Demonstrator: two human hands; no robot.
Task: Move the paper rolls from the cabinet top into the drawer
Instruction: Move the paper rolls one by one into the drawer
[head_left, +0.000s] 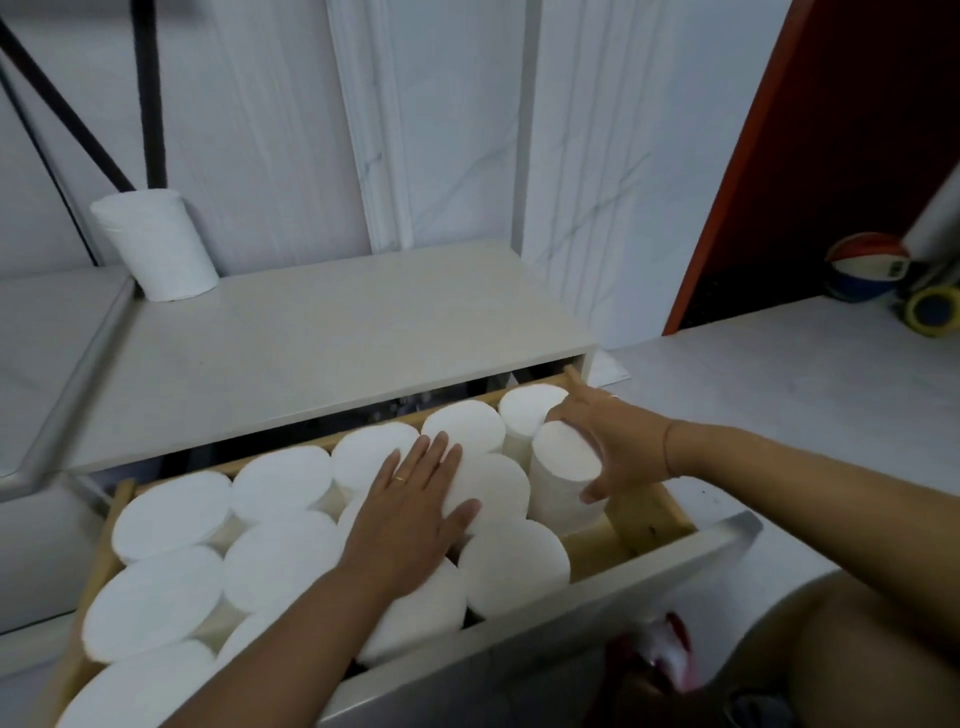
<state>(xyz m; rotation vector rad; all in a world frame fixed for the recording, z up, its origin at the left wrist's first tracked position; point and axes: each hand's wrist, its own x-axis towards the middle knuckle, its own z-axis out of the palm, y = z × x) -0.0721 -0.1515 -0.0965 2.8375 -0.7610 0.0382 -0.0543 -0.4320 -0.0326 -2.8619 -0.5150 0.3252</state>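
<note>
Open drawer (649, 525): upright roll (563, 470) in right hand (618, 441)

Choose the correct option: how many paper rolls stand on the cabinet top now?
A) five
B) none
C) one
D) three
C: a single paper roll stands at the back left corner of the cabinet top; all the other rolls already sit in the open drawer.

One head-worn wide-angle view looks forward and steeply down, close above the open drawer (649, 525), cabinet top (322, 338) toward twelve o'clock.
</note>
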